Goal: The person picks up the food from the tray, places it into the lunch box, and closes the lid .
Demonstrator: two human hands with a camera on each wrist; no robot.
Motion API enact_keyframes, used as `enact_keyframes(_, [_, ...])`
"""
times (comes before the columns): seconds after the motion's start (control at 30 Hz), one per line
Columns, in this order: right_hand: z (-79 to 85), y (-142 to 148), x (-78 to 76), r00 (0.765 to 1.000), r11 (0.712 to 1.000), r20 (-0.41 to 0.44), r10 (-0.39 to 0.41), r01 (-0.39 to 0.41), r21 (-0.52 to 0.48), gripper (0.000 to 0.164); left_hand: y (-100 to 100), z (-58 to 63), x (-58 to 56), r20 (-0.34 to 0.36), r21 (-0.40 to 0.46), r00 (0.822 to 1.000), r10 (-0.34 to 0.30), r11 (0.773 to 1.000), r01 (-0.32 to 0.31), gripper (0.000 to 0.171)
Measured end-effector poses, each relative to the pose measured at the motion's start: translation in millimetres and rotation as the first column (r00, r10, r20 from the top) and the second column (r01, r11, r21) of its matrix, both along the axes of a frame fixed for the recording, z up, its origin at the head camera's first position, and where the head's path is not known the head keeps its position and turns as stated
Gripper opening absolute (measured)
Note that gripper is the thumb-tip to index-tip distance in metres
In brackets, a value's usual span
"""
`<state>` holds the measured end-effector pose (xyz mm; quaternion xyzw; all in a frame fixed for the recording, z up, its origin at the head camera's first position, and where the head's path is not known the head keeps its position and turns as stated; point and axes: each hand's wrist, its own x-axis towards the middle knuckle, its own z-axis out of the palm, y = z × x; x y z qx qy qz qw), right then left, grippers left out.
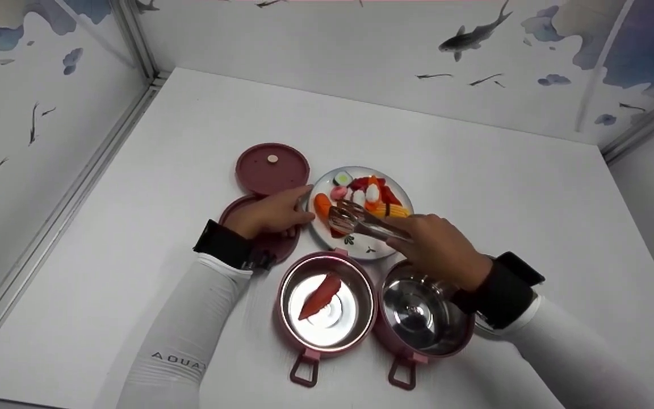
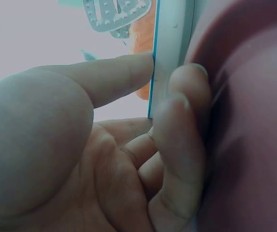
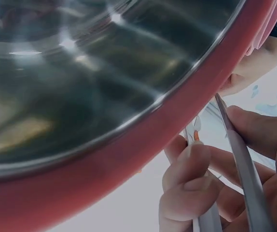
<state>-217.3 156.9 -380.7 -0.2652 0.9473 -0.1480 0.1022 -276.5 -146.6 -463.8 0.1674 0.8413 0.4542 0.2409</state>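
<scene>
Centrally, sushi (image 1: 373,193) on plate (image 1: 360,251), tongs (image 1: 364,226) above, red piece (image 1: 321,296) in pot (image 1: 334,330)

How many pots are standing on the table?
2. The left pot has a red piece of food inside; the right pot stands beside it, partly covered by the right hand. A round rim farther right is mostly hidden, so another is possible.

The head view looks forward and down over the white tabletop (image 1: 474,182), sharing the round white plate (image 1: 361,250) with the left wrist's close view towards the fingertips (image 2: 141,67) and a round steel-lined red pot (image 3: 104,166) with the right's close view.
</scene>
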Motion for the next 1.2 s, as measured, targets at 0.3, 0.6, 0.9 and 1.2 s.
enact_keyframes(0.3, [10.3, 28, 19.5, 0.995, 0.988, 0.082, -0.053, 0.064, -0.140, 0.035, 2, 2.7, 0.7, -0.007, -0.001, 1.000, 0.001, 1.000, -0.001, 0.067])
enact_keyframes(0.6, [16.3, 47, 39.9, 0.998, 0.978, 0.044, -0.049, 0.057, -0.199, 0.038, -3, -1.7, -1.0, -0.017, -0.006, 1.000, -0.005, 1.000, 0.005, 0.048])
enact_keyframes(0.9, [27.0, 60, 64.6, 1.000, 0.951, 0.030, -0.005, 0.014, -0.310, 0.039, 1, -4.3, -1.5, -0.020, 0.008, 1.000, -0.012, 1.000, 0.012, 0.047])
enact_keyframes(1.2, [29.5, 57, 84.0, 0.962, 0.965, 0.233, 0.144, -0.084, -0.248, 0.042, 1, -4.9, -0.8, -0.007, 0.004, 1.000, -0.003, 1.000, 0.003, 0.048])
